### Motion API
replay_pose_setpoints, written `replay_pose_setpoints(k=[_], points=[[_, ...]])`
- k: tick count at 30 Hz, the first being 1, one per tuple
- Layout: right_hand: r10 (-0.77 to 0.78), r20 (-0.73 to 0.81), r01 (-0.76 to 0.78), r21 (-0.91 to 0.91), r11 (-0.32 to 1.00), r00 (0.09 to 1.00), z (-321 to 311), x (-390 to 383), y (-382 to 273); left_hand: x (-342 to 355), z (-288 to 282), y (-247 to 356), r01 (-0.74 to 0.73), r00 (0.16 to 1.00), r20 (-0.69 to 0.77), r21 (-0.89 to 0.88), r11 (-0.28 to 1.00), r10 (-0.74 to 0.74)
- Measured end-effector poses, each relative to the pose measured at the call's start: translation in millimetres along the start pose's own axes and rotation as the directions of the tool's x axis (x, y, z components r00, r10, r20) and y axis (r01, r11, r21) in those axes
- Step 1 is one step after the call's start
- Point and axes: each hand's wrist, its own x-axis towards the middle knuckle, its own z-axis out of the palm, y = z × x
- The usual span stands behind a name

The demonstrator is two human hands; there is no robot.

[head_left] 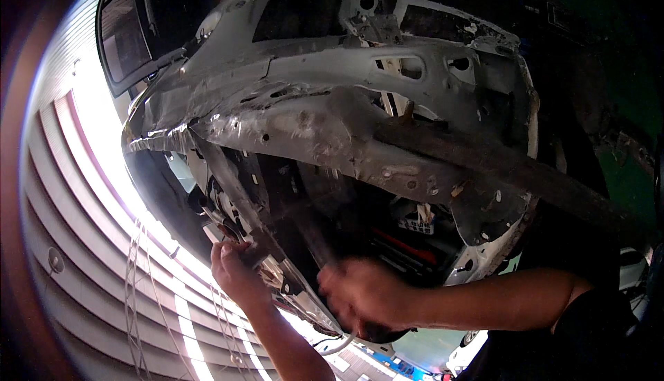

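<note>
A damaged grey car body panel [311, 128] with dents, holes and bare metal spans the view. Beneath it a long narrow metal strip [238, 191] runs down along the opening's left side. My left hand [238, 274] is closed on a dark, block-like piece [256, 253] beside that strip; its exact kind is unclear. Right of it, my right hand [363, 291] is smeared by motion, its fingers curled. A blurred dark bar [315, 236] reaches up from that fist into the opening, and its far end is lost in shadow.
A long dark beam [477, 156] crosses the panel toward the right. Inside the dark opening lie a red strip [404, 244] and a pale patterned object [417, 225]. An open car door [131, 28] stands upper left. A light ribbed wall [76, 243] curves along the left.
</note>
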Motion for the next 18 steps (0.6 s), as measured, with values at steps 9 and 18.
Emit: replay_pose_setpoints(k=[9,18], points=[[-0.157,-0.279,0.182,0.069,0.981,0.948,-3.8,8.3,3.9,-1.3,-0.9,-1.1,0.009,0.999,0.04,0.012,1.0,-0.009],[-0.137,-0.151,0.147,0.064,0.987,0.979,4.8,2.8,-22.7,8.8,-13.0,-19.5,-0.068,0.997,0.05,0.051,0.996,0.066]])
